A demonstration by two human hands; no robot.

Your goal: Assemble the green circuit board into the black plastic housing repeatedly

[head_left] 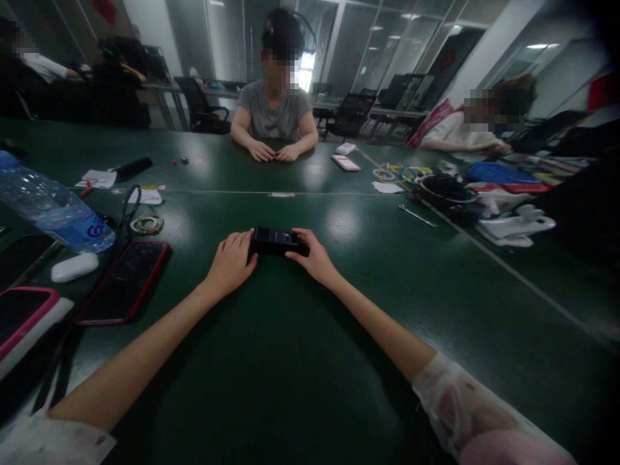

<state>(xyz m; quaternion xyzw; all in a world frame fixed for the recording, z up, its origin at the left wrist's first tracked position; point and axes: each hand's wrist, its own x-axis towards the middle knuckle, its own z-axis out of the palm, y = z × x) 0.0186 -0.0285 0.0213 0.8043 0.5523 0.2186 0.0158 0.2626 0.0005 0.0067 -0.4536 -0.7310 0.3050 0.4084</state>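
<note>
A small black box-shaped device (275,240) lies on the dark green table, with darker panels and small light marks on its top; its exact kind cannot be made out. Around its left end my left hand (232,259) is closed, fingers over the far side and thumb at the near edge. My right hand (312,256) grips the right end between thumb and fingers. Both forearms rest low over the table (271,374). The parts of the device under my fingers are hidden.
On the left are a water bottle (53,206), a white case (75,267), a red-edged phone (126,282) and a pink-edged phone (24,313). At right lie a wrench (417,216), cables (402,173) and a white tool-like object (516,225). A person (275,110) sits opposite.
</note>
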